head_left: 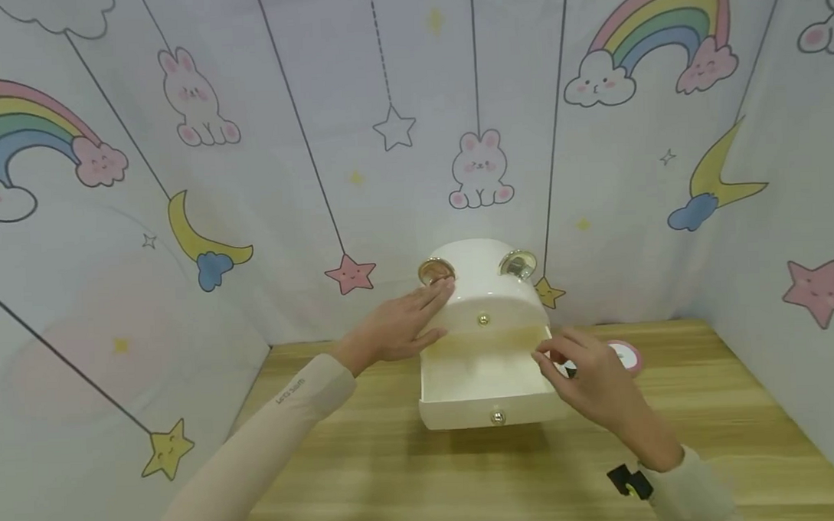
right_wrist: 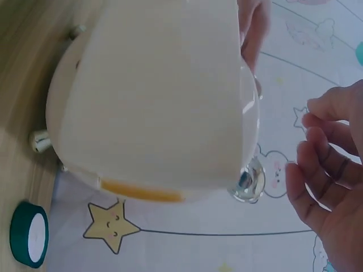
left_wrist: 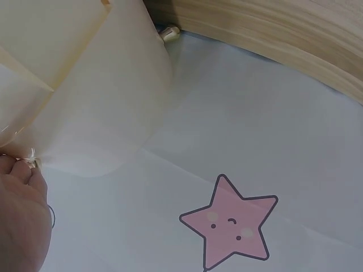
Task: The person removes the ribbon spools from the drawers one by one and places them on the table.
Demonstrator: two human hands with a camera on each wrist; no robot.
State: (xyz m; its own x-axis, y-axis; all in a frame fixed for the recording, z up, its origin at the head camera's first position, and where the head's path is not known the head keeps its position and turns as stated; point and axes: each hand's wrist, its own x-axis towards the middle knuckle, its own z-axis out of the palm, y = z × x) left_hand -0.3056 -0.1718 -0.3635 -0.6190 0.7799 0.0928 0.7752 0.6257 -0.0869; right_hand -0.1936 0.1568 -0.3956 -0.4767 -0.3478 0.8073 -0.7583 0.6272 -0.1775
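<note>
A white rounded drawer box (head_left: 489, 273) with gold ear-shaped trims stands on the table, its lower drawer (head_left: 494, 411) pulled out toward me. The drawer's inside is bare, and a round gold knob (head_left: 497, 417) sits on its front. My left hand (head_left: 408, 322) rests with straight fingers on the box's upper left, fingertips right at the left gold ear (head_left: 436, 271). In the left wrist view, that hand (left_wrist: 22, 221) shows at the lower left. Beside the drawer's right edge is my right hand (head_left: 589, 373), fingers loosely bent; the right wrist view shows nothing in these fingers (right_wrist: 320, 170).
Right of the box lies a round pink-rimmed white thing (head_left: 626, 358), partly behind the right hand. A green roll with a white face (right_wrist: 29, 233) shows in the right wrist view. Printed cloth walls (head_left: 305, 218) enclose the wooden table (head_left: 369, 477) behind and at both sides.
</note>
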